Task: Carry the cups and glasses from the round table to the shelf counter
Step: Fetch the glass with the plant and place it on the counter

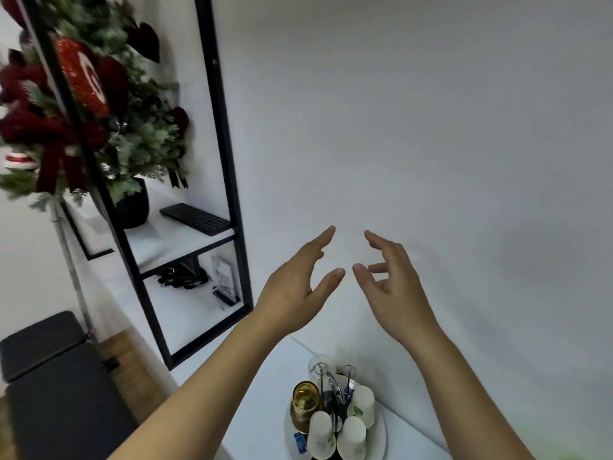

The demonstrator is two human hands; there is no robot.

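Note:
My left hand (295, 287) and my right hand (394, 287) are raised side by side in front of the white wall, fingers spread, holding nothing. Below them, on a white counter (265, 376), a round white tray (381, 436) holds three upturned white paper cups (321, 434) (352, 438) (363, 405), an amber glass bottle (304, 406), a clear upturned glass (319, 366) and metal tongs or clips (335, 390). Both hands are well above the tray, apart from everything on it.
A black metal-framed shelf (229, 180) stands to the left with a black keyboard (195, 219), a potted Christmas tree (93, 104), black straps (180, 277) and a small card stand (224, 283). A dark bench (56, 393) sits on the wooden floor at lower left.

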